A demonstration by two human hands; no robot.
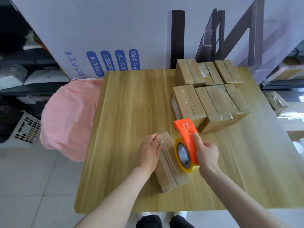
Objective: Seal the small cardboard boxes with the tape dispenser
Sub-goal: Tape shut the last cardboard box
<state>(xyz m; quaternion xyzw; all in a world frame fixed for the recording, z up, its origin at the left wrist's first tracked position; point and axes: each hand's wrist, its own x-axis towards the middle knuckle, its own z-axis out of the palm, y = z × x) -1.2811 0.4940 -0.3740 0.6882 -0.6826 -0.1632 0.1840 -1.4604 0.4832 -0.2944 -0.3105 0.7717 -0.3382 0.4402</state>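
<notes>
The small cardboard box [171,176] lies in the lower centre of the frame, on the wooden table [131,104]. The left hand [148,153] holds its far left edge, the fingers bent over it. The right hand [207,153] grasps the orange tape dispenser [187,137], whose yellow tape roll [182,153] is just above the right side of the box. In the upper right of the table stand the taped boxes [212,99], close together. A pink cloth [69,116] lies at the left, beside the table. A large white carton [115,30] stands behind.
</notes>
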